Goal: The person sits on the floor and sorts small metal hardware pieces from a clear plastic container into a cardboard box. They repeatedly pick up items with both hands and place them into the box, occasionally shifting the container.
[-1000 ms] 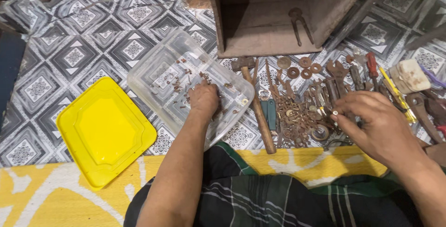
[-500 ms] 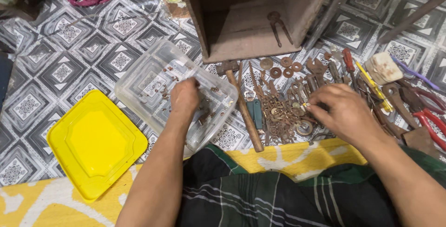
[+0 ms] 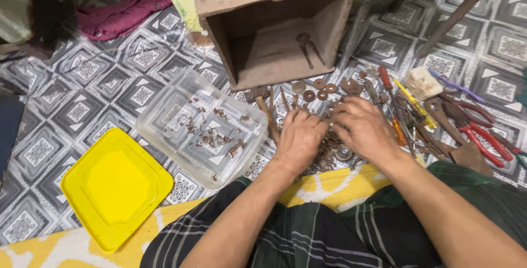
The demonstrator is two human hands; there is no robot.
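Patterned floor covering (image 3: 99, 89) — grey, black and white squares, glossy.

Left hand (image 3: 300, 139): palm down on the heap of rusty hardware (image 3: 329, 150), fingers curled loosely into it. Whether anything is pinched cannot be told.

Right hand (image 3: 363, 131): palm down just beside the left, knuckles nearly touching, fingers bent over the same heap; grip hidden.

Rusty hardware: small screws, hooks and rings, brown and rough, piled between the hands and the yellow mat edge (image 3: 329, 183) nearest the person. Much of it is covered by the hands.

Clear plastic tub (image 3: 200, 128): rectangular, rounded corners, just left of the left hand, a scatter of rusty nails on its bottom.

Yellow lid (image 3: 115, 185): square, smooth plastic, lying flat at the tub's near-left corner, partly on the mat.

Hammer handle (image 3: 269, 120): wooden, lying between tub and left hand, partly under the fingers.

Wooden box (image 3: 274, 21): worn, on its side, open toward the person, a rusty forked tool (image 3: 308, 46) inside.

Rusty washers (image 3: 315, 89): flat rings in a row just before the box.

Red-handled pliers (image 3: 477, 131), a red screwdriver (image 3: 386, 79) and a yellow-handled tool (image 3: 409, 95) — right of the hands, among dark metal tools.

Magenta cloth (image 3: 121, 13): crumpled, far left corner.
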